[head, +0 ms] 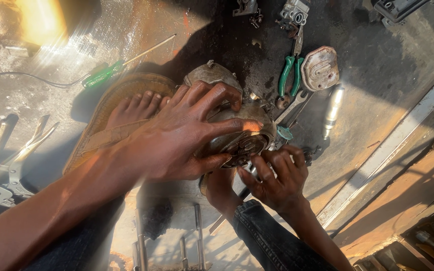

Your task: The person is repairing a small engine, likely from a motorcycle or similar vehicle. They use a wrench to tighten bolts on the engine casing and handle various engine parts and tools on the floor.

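Two hands work a grimy engine casing [237,128] on the oily floor [377,95]: left hand [177,133] spread, fingers pressing its top; right hand [277,175] fingers pinched at the exposed gear [244,146], cover seemingly off, green pliers [290,75] unused nearby.
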Available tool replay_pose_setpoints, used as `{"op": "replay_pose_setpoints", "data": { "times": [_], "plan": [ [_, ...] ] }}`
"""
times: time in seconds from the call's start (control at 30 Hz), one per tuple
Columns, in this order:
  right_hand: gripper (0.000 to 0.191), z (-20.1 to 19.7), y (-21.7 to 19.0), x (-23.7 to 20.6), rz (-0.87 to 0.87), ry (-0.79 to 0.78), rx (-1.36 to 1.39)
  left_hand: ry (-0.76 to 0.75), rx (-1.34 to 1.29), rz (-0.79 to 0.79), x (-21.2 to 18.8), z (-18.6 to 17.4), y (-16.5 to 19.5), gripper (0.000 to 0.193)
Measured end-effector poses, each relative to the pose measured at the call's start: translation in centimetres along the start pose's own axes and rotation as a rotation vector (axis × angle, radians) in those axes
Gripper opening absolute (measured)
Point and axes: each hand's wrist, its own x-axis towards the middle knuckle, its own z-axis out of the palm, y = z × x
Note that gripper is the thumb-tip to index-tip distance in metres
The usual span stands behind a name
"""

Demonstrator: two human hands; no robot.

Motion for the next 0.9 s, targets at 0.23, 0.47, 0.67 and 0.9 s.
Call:
{"op": "replay_pose_setpoints", "data": {
  "times": [0.23,0.47,0.67,0.9],
  "plan": [
    [0.032,-0.8,-1.5,-0.9,0.049,-0.114,0.211,-0.117,-0.036,-0.085,-0.1,0.4,-0.4,0.067],
    [0.026,-0.1,-1.6,-0.3,0.046,-0.072,0.111,-0.078,-0.044,-0.061,0.2,0.9,-0.3,0.068],
    [0.031,0.5,-1.4,0.1,0.113,-0.174,-0.053,-0.073,-0.067,-0.029,-0.2,1.7,-0.7,0.070],
    [0.027,-0.8,-1.1,0.6,-0.012,-0.154,0.041,-0.101,0.014,-0.029,0.2,0.8,-1.3,0.068]
  ]
}}
